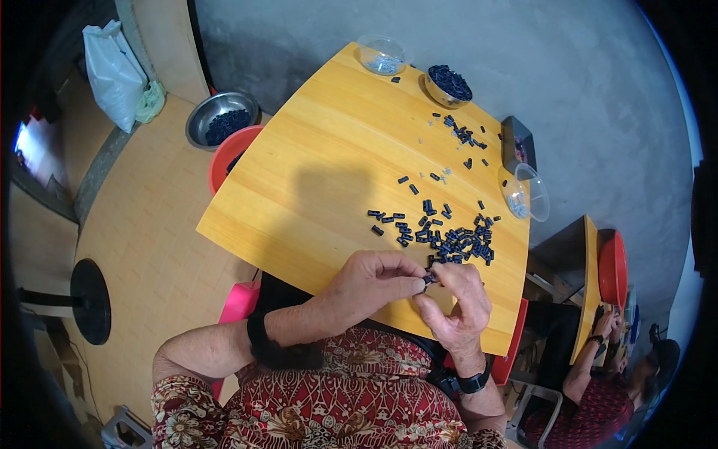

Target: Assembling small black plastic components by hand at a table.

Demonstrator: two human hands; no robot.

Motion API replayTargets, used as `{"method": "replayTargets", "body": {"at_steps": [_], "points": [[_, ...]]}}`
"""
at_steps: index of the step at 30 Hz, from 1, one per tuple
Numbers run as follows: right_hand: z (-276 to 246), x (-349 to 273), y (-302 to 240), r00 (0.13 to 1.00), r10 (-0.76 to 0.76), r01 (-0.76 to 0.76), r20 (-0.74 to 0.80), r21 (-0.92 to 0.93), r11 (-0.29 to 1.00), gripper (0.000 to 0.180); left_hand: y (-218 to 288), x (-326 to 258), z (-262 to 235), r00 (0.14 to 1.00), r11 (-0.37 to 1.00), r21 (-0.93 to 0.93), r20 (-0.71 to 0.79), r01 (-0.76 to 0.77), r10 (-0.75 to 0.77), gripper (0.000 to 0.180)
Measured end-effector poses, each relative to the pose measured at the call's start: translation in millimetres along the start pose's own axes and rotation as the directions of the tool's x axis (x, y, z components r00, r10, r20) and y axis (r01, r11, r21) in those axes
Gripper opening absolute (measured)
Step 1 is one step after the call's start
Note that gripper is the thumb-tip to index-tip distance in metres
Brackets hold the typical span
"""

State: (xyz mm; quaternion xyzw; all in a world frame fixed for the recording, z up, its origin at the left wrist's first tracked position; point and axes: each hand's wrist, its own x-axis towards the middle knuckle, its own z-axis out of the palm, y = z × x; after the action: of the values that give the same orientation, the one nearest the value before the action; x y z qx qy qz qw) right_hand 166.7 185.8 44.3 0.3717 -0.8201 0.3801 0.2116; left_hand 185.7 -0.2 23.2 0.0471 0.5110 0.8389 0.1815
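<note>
Over the near edge of the yellow wooden table, my left hand and my right hand meet fingertip to fingertip. Both pinch a small black plastic piece, partly covered by the fingers. Just beyond my right hand lies a loose heap of similar black pieces, with strays spreading to its left. A smaller cluster of black pieces is scattered farther back, among a few tiny pale bits.
At the table's far edge stand a clear bowl of small silvery parts and a bowl of black pieces. A dark box and a clear container line the right edge. Left are a metal bowl and a red basin. Another person works at right.
</note>
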Motion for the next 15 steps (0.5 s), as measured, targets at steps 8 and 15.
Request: {"method": "replayTargets", "body": {"at_steps": [8,15], "points": [[4.7,5.3,1.0,1.0,-0.025,0.026,0.018,-0.095,0.995,0.041,0.4,-0.9,-0.2,0.999,0.998,-0.063,-0.019,0.032,-0.033,0.018],[4.2,6.1,2.6,0.998,-0.063,0.064,0.011,-0.13,0.989,0.039,2.0,1.5,-1.2,0.997,0.997,0.011,0.001,0.072,-0.072,0.021]]}}
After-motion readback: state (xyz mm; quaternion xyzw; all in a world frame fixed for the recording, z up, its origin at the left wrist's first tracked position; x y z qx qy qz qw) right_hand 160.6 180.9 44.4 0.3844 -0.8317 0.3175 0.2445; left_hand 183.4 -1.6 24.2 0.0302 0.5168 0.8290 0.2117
